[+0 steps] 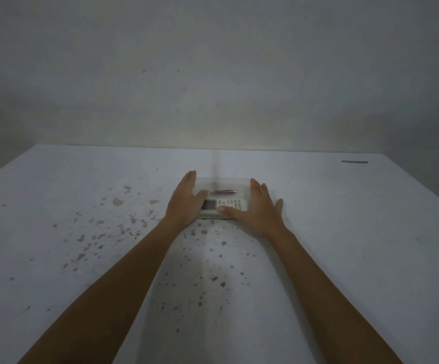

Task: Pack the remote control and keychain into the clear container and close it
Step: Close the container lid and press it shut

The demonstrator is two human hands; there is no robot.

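The clear container (223, 183) lies on the white table, a little beyond its middle. Inside it I see a white remote control (226, 204) with a small screen and rows of buttons. Behind the remote lies a slim reddish-purple keychain (225, 191). My left hand (185, 200) lies flat over the container's left end, thumb across the top. My right hand (257, 206) presses on the right end, its thumb resting over the remote. A clear lid seems to cover the top under both palms; how well it is seated cannot be told.
The white table (344, 245) is speckled with dark stains around the middle and left. A short dark strip (354, 162) lies near the far right edge. A plain grey wall stands right behind the table's back edge.
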